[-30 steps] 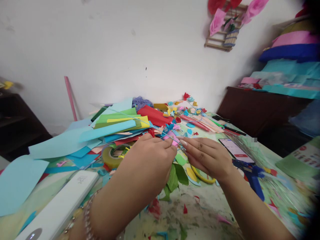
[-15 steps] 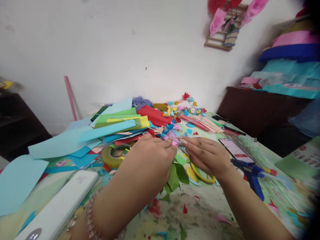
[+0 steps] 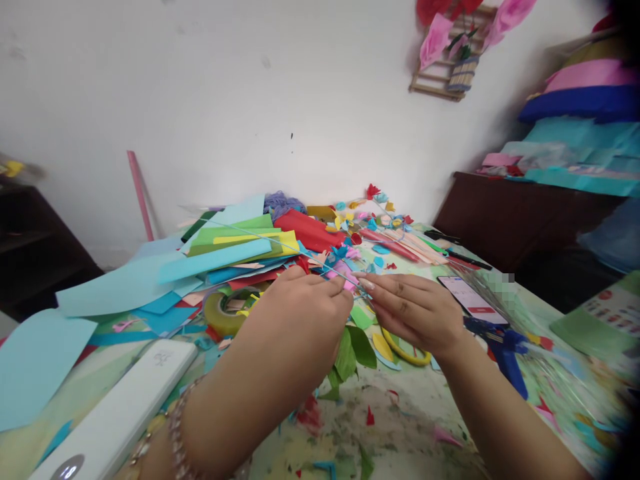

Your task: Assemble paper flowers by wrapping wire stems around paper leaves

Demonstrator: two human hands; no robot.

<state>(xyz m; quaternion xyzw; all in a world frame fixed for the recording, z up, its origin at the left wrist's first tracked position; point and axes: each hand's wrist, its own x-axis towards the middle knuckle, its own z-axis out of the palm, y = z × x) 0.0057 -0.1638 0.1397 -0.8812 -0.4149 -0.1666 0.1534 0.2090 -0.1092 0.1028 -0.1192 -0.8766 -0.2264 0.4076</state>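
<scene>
This looks like a paper-craft workroom: coloured sheets (image 3: 215, 255) heap the left of a stained table (image 3: 415, 427), a tape roll (image 3: 216, 317) beside them, a glue gun (image 3: 509, 352) at right, small paper blossoms (image 3: 373, 192) at the far end.

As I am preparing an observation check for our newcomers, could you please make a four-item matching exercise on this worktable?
1. thin blue strand
2. phone
3. roll of tape
4. leaves

A. Screen lit
B. Green, hanging between the two forearms
C. Running to the right hand
D. Yellowish, left of the left hand

Pairs: 1-C, 2-A, 3-D, 4-B
</scene>
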